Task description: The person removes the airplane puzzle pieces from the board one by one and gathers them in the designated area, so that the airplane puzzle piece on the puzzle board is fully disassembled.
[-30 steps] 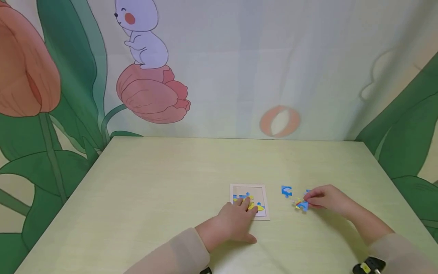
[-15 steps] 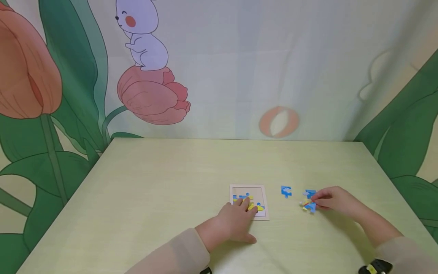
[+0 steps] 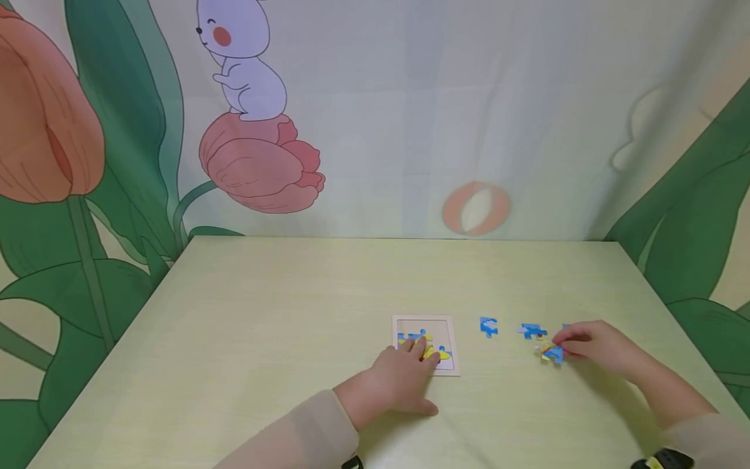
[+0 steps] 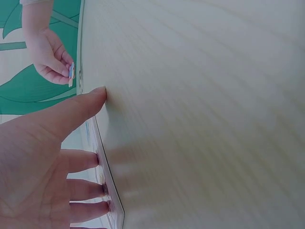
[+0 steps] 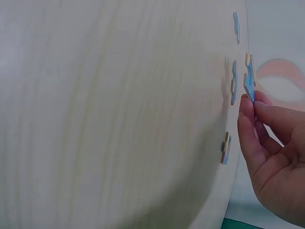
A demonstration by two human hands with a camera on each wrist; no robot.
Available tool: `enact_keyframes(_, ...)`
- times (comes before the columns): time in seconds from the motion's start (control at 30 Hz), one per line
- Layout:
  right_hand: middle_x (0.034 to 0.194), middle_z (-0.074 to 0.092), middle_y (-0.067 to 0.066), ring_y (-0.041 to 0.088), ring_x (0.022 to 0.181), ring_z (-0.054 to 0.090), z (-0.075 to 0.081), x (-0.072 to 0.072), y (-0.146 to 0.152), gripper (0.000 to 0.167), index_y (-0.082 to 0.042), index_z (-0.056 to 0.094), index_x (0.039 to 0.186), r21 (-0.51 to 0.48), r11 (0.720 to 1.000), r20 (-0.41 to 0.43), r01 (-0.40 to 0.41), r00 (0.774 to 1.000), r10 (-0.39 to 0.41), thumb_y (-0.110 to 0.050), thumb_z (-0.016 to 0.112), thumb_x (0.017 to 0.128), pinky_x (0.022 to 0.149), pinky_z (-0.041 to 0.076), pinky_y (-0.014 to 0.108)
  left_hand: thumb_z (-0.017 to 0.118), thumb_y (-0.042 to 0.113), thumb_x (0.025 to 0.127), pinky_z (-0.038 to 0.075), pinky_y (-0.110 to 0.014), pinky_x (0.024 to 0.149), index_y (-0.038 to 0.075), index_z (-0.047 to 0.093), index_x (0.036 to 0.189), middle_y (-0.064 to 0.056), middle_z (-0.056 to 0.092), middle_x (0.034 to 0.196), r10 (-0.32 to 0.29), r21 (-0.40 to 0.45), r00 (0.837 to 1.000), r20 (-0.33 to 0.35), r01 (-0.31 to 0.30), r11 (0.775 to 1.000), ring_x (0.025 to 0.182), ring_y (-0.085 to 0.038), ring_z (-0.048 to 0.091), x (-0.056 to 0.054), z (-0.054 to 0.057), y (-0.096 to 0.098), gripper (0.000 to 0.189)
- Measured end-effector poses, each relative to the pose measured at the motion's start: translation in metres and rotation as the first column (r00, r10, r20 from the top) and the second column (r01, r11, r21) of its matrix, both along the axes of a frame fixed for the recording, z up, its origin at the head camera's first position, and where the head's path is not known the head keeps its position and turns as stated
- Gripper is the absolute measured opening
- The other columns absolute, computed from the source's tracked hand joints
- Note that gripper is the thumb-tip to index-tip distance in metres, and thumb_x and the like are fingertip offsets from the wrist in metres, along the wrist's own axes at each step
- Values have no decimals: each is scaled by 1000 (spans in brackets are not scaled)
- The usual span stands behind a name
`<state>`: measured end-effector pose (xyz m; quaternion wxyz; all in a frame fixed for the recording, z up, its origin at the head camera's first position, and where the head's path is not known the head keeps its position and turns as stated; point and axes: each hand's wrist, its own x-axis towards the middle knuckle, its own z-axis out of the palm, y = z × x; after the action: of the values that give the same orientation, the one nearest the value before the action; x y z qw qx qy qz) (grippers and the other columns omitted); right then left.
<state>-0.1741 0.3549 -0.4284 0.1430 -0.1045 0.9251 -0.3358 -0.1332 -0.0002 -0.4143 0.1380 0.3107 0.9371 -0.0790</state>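
Observation:
My right hand (image 3: pixel 600 348) pinches a blue and yellow jigsaw piece (image 3: pixel 551 354) between thumb and fingertips. In the right wrist view this held piece (image 5: pixel 249 78) is raised off the tabletop. My left hand (image 3: pixel 404 378) lies with fingers spread over a small wooden puzzle frame (image 3: pixel 456 345), fingertips on its inside and the thumb on the table. Blue and yellow pieces (image 3: pixel 415 337) fill part of the frame, some covered by the fingers; its upper part shows bare board. In the left wrist view the fingers (image 4: pixel 83 190) reach straight across the frame's edge.
Loose blue pieces lie right of the frame: one jigsaw piece (image 3: pixel 489 327) nearest to it, another piece (image 3: pixel 533 331) farther right, and a third piece (image 5: pixel 226 149) largely hidden behind my right hand in the head view. A printed curtain (image 3: pixel 375 117) hangs behind the pale table (image 3: pixel 281 312).
My right hand has moved right with the pinched piece, away from the frame, uncovering a blue piece on the table. The left hand stays on the frame.

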Motion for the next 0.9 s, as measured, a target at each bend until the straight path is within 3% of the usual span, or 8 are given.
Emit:
enact_keyframes(0.23, 100, 66, 13, 19, 92, 56, -2, 3, 10, 11, 0, 69, 95, 51, 999, -51, 0, 999, 3, -4, 64, 86, 71, 47, 20, 59, 67, 77, 40, -39, 96, 23, 37, 144, -7, 30, 149, -2, -3, 1000, 1, 2, 1000, 133, -25, 32, 0, -2, 0, 83)
enact_keyframes(0.63, 97, 65, 14, 24, 90, 55, 1, 7, 29, 11, 1, 69, 94, 135, 991, -43, 26, 999, -20, -1, 61, 87, 67, 46, 23, 58, 68, 76, 41, -38, 96, 24, 37, 144, -6, 30, 150, -5, -20, 1000, -12, 5, 1000, 134, -24, 32, -1, -3, 0, 84)
enact_keyframes(0.9, 94, 66, 12, 8, 81, 52, 1, 9, 36, 11, 1, 68, 93, 148, 989, -65, 25, 998, -15, 1, 60, 87, 66, 45, 22, 59, 68, 76, 40, -39, 95, 24, 37, 144, -7, 29, 150, -1, -6, 1000, -3, 1, 1000, 134, -25, 32, -2, -4, 0, 84)
